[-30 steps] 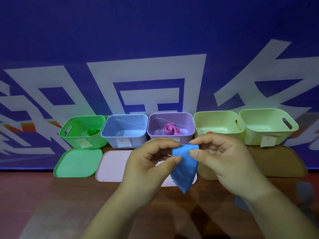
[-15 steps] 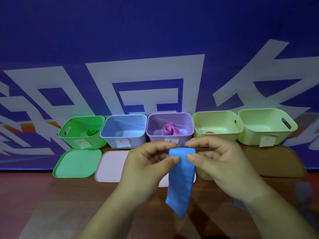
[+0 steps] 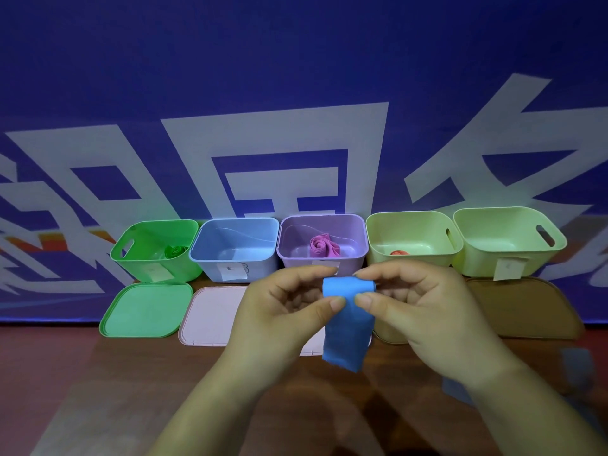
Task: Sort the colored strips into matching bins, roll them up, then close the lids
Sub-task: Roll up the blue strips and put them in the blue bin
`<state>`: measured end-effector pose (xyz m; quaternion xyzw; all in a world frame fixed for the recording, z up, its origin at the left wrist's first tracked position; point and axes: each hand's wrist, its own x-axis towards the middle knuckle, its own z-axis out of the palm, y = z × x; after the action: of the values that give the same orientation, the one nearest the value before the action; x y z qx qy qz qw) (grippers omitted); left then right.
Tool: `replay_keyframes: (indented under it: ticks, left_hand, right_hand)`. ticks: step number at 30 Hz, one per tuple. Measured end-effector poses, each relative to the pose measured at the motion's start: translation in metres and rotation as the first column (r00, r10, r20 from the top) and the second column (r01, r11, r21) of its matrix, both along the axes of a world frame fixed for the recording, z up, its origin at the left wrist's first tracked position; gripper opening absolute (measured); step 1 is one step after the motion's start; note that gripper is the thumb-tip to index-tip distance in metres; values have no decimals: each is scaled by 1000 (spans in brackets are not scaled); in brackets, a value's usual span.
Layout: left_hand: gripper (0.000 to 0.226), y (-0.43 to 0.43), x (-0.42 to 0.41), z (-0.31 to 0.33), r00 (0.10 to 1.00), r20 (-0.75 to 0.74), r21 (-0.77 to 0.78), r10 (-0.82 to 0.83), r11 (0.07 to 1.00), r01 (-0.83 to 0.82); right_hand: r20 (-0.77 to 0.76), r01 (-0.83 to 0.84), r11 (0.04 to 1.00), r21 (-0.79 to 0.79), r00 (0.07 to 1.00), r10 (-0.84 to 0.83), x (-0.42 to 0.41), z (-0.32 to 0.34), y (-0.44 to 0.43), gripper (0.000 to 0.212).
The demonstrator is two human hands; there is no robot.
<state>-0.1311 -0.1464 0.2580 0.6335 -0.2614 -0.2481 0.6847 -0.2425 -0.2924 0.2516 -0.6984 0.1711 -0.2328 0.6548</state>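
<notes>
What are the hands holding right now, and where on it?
Both hands, left and right, pinch the blue fabric strip at its rolled top end; the rest hangs free.

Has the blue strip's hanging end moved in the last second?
Yes. The blue strip went from a bunched fold to hanging lower, its tail past the near edge of the pink lid, top pinched by the left hand and right hand.

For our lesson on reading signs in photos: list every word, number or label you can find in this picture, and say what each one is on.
Backdrop: large white characters, cropped, not readable as words.
Paper tag on the green bin: faint mark, too blurred to read.
Paper tag on the blue bin: handwritten marks, too small to read.
Paper tag on the far right pale green bin: faint mark, unreadable.
Paper tag on the purple bin: mostly hidden by the hands.
Nothing can be quoted.
</notes>
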Motion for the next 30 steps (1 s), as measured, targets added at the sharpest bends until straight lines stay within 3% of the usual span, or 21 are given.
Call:
replay_keyframes:
  ticks: [4, 14, 22, 30]
  left_hand:
    - [34, -2, 0, -3, 998, 66, -16, -7, 1000, 8]
    - [30, -10, 0, -2, 997, 80, 3, 12, 1000, -12]
    - [32, -17, 3, 4, 1000, 12, -10, 14, 1000, -14]
    - [30, -20, 8, 3, 1000, 1, -27, -11, 1000, 11]
  right_hand:
    - [15, 4, 1000, 9, 1000, -4, 0, 0, -4, 21]
    - [21, -19, 1000, 6, 1000, 19, -1, 0, -14, 18]
    - [41, -51, 998, -32, 998, 52, 0, 2, -17, 33]
    - [80, -35, 996, -76, 996, 41, 3, -1, -19, 34]
